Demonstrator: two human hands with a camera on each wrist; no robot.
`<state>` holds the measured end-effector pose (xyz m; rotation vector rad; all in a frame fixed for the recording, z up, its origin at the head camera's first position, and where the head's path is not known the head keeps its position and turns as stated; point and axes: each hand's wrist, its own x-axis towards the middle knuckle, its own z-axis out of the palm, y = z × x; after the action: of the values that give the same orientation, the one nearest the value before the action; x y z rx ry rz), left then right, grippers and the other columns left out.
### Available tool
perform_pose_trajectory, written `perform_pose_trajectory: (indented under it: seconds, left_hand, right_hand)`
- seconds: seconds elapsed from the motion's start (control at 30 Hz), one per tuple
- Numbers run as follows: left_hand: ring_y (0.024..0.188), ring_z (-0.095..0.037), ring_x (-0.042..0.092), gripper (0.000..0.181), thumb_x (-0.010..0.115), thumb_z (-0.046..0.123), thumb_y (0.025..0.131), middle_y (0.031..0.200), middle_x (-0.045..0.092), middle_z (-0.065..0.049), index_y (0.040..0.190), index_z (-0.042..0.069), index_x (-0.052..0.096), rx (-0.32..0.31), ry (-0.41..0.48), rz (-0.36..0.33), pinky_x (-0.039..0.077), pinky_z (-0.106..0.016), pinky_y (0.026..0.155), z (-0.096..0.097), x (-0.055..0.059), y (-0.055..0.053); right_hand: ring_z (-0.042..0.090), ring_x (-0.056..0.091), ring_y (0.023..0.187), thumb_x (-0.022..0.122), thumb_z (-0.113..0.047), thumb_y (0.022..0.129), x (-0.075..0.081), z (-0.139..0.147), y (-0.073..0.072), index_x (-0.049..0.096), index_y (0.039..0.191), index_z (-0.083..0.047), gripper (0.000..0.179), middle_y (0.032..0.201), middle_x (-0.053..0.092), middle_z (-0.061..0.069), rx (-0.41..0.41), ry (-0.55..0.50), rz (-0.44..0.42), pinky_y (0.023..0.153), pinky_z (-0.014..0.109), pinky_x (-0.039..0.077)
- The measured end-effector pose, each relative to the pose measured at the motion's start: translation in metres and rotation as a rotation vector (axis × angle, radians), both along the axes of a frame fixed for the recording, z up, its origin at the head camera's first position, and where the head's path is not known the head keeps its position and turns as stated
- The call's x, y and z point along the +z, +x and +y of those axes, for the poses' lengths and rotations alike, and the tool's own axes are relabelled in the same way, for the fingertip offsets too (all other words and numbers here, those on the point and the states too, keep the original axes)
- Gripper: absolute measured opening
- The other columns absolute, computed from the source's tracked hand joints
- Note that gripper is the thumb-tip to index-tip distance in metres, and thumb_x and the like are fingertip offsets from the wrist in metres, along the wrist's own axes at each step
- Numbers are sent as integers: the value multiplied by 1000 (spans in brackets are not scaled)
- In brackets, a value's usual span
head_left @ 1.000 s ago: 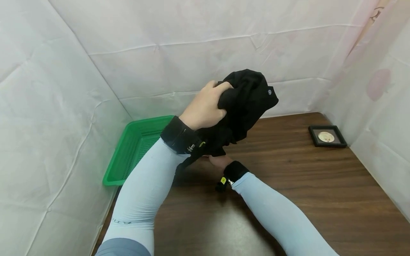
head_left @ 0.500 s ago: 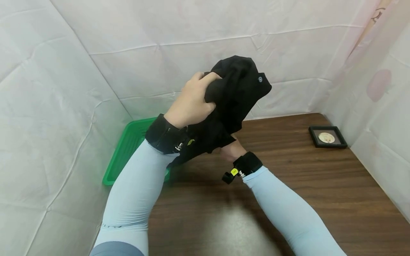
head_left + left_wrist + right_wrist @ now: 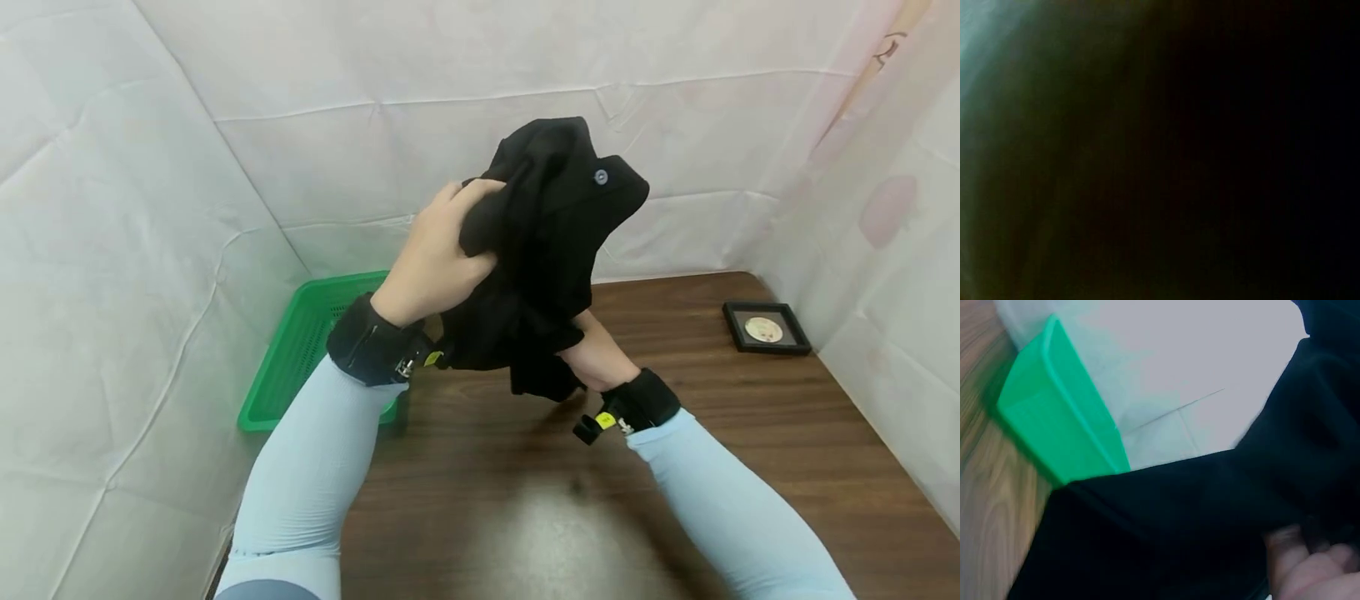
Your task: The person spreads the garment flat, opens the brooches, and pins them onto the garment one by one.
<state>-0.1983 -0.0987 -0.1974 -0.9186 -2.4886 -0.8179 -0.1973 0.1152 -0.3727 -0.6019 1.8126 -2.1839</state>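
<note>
A bunched black shirt with one round button near its upper right corner hangs in the air above the table in the head view. On its left side my left hand grips the cloth, thumb below and fingers partly sunk in the folds. My right hand reaches in at the lower right edge, its fingers hidden by the cloth there. Seen from the right wrist, the curled fingers of that right hand hold the dark fabric. The left wrist view is nearly black and shows little.
A green plastic basket stands at the table's left, partly behind the left arm. At the far right lies a small black frame with a round pale disc. White sheeting walls the wooden table at the back and sides.
The left hand has moved left and slightly up with the shirt. My right hand has shifted right, spreading the lower part of the cloth. Basket and frame have stayed put.
</note>
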Motion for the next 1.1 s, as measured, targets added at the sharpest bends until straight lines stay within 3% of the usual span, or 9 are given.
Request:
perform_pose_trajectory:
  seconds: [0.07,0.1,0.27,0.4,0.6,0.73,0.83,0.93,1.1]
  left_hand:
    - [105,-19,50,56,64,5,80,120,54,-6,134,15,53,-28,44,-12,41,-35,88,-4,-7,1]
    - [106,-19,49,56,64,5,80,122,54,-5,135,15,53,-47,65,-22,41,-35,89,-6,-10,0]
    - [118,-16,47,59,63,3,83,135,50,-3,139,13,48,-164,187,-98,38,-35,98,-21,-35,-5]
    - [121,-18,47,65,61,-2,84,142,45,-4,144,11,41,-232,295,-213,38,-37,101,-27,-58,0]
    - [126,-28,44,67,58,-2,87,144,39,-16,147,2,31,-187,384,-373,35,-42,105,-29,-80,29]
    - [132,-29,39,74,59,-1,87,150,32,-13,151,5,23,-175,472,-465,32,-44,107,-32,-106,34]
    - [130,-28,41,75,61,0,87,149,35,-11,152,10,24,-164,547,-491,33,-45,107,-31,-136,29]
    - [125,-26,45,72,64,3,88,145,40,-7,150,15,29,-134,577,-488,35,-45,105,-27,-165,26]
    - [122,-22,48,68,68,6,86,142,42,-2,145,22,38,-36,507,-357,39,-44,101,-16,-194,29]
  right_hand:
    - [17,49,100,54,-20,100,-5,11,3,53,109,-16,11,114,53,2,5,68,37,89,37,41]
    - [21,50,102,54,-17,100,-8,16,3,52,115,-10,17,117,52,9,48,30,43,92,39,42]
    - [22,54,112,53,-26,100,-16,35,14,50,128,-3,37,131,48,12,25,130,37,92,40,48]
    - [23,53,92,53,-30,100,-26,46,24,58,115,-5,29,107,54,9,-23,292,91,79,34,46]
    - [22,54,99,56,-27,99,-46,58,39,62,121,-16,26,117,61,4,5,468,173,82,31,43]
    - [18,56,86,59,-27,97,-58,60,45,61,123,-16,29,101,63,4,59,502,160,75,27,44]
    - [14,54,73,60,-28,96,-65,61,48,59,126,-14,33,87,59,3,86,516,134,67,28,43]
    - [9,43,55,60,-30,96,-72,63,51,57,129,-14,37,78,56,0,79,555,125,63,28,43]
    - [10,54,73,59,-20,97,-81,66,54,58,127,-11,31,101,63,1,73,590,159,71,26,45]
